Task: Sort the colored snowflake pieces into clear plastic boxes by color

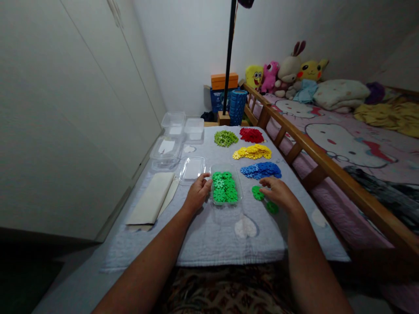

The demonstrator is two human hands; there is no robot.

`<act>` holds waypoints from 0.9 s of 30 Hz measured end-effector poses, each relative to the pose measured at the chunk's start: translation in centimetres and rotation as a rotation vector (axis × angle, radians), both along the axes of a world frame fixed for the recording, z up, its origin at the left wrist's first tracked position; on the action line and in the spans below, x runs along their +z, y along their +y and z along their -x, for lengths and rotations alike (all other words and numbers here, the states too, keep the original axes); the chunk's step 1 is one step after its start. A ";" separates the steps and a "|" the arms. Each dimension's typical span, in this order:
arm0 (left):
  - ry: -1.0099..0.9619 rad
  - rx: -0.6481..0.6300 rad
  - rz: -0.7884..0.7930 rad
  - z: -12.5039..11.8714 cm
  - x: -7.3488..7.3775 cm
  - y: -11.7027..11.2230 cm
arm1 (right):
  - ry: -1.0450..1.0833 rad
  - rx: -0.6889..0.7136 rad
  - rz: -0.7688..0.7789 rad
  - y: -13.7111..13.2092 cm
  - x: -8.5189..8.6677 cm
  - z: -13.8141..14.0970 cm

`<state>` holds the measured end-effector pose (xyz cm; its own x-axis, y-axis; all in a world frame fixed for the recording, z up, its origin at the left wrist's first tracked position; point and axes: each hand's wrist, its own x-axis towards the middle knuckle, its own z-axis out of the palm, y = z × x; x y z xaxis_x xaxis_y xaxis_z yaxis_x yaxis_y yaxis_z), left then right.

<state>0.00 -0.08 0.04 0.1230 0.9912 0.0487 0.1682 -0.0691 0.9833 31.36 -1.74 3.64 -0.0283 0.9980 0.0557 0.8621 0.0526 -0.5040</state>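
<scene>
A clear plastic container (pixel 240 198) in front of me holds stacked green snowflake-shaped discs (pixel 225 187). My left hand (pixel 197 194) grips the container's left side, its fingers and thumb against the wall. To the right, my right hand (pixel 279 194) hovers low over the cloth with thumb and fingers apart. A loose green disc (pixel 258 193) sits at its thumb tip; I cannot tell whether they touch. Another green disc (pixel 272 207) lies under the hand, partly shaded. Just beyond the right fingers is a pile of blue discs (pixel 261 170).
Yellow (pixel 252 151), red (pixel 252 135) and light green (pixel 226 138) piles lie farther back. A clear lid (pixel 192 169), empty-looking containers (pixel 194 130) and folded cardboard (pixel 152 198) occupy the left. A wooden bed rail (pixel 314 163) borders the right; a black pole (pixel 229 56) stands behind.
</scene>
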 end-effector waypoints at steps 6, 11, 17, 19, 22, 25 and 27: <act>-0.014 0.015 0.011 -0.1 0.1 -0.1 | -0.081 0.056 -0.059 -1.0 -2.6 0.1; 0.000 0.021 -0.002 0.0 0.2 -0.1 | -0.038 0.057 -0.102 -1.2 -2.5 0.0; -0.016 0.019 -0.018 0.0 0.3 -0.1 | 0.026 0.022 -0.079 -1.3 -1.6 0.0; -0.023 0.019 -0.005 -0.1 0.3 -0.1 | 0.069 0.007 -0.048 -1.5 -1.1 0.1; -0.020 0.023 0.003 -0.1 0.3 -0.2 | 0.144 0.011 0.027 -1.9 -0.1 0.1; -0.016 0.023 0.003 -0.2 0.3 -0.2 | 0.214 0.062 0.053 -2.1 1.1 0.1; -0.015 0.021 0.008 -0.2 0.4 -0.3 | 0.286 0.090 0.038 -2.2 1.9 0.6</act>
<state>0.17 -0.34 0.42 0.1011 0.9940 0.0427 0.1547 -0.0581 0.9862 30.74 -3.92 5.59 -0.1052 0.9938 0.0371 0.6777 0.0990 -0.7287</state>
